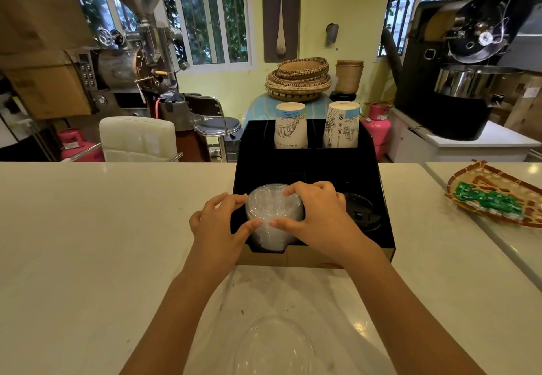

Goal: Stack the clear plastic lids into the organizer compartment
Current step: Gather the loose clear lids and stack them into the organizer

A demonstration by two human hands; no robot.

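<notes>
Head cam has both hands wrapped round the stack of clear lids (274,216): left hand (218,222) pinching its left side between thumb and fingers, right hand (318,216) draped over the top and right side, thumb pressed on the front. The stack sits partly down in the front-left compartment of the black organizer (381,207), still poking above the rim. To do this bit well, I'd keep the stack squared up and ease it straight down so no lid catches on the divider, then let go evenly. Black lids (362,211) fill the front-right compartment, paper cups (291,126) stand at the back. One more clear lid (272,345) lies on the counter's near edge, so it's not finished yet.
</notes>
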